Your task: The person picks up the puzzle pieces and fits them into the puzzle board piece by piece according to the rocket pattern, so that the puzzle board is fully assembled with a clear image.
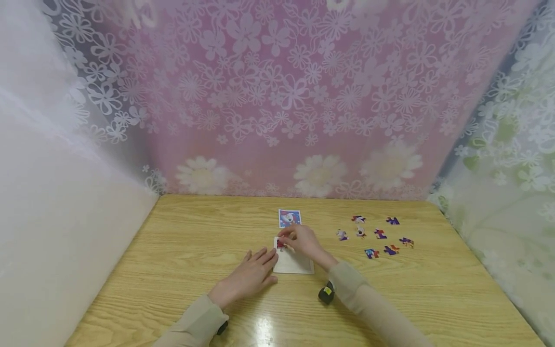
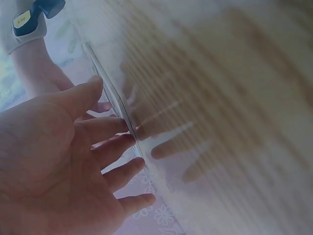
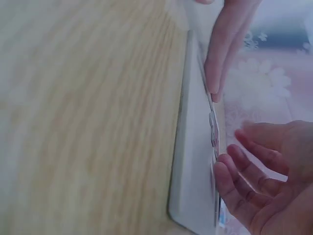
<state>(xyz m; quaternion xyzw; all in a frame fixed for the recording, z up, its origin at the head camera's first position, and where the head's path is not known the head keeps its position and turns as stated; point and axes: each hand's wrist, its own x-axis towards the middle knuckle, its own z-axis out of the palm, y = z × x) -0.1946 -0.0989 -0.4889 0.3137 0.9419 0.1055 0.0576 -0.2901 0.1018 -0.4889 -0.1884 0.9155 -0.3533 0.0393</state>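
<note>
A small white puzzle board (image 1: pixel 295 264) lies on the table. In its far left corner is a red and dark puzzle piece (image 1: pixel 279 244), seen edge-on as a thin piece (image 3: pixel 214 132) on the board in the right wrist view. My right hand (image 1: pixel 303 241) is over that corner, its loosely bent fingers right at the piece, with thumb and fingers apart. Fingers spread, my left hand (image 1: pixel 253 273) lies at the board's left edge, fingertips on its rim. In the left wrist view, the left hand's (image 2: pixel 73 147) fingers reach the board's edge.
A picture card (image 1: pixel 289 218) with a white cartoon figure lies just beyond the board. Several loose puzzle pieces (image 1: pixel 380 233) are scattered at the right of the wooden table (image 1: pixel 195 241). Floral curtains (image 1: pixel 282 96) hang behind the table and along its sides.
</note>
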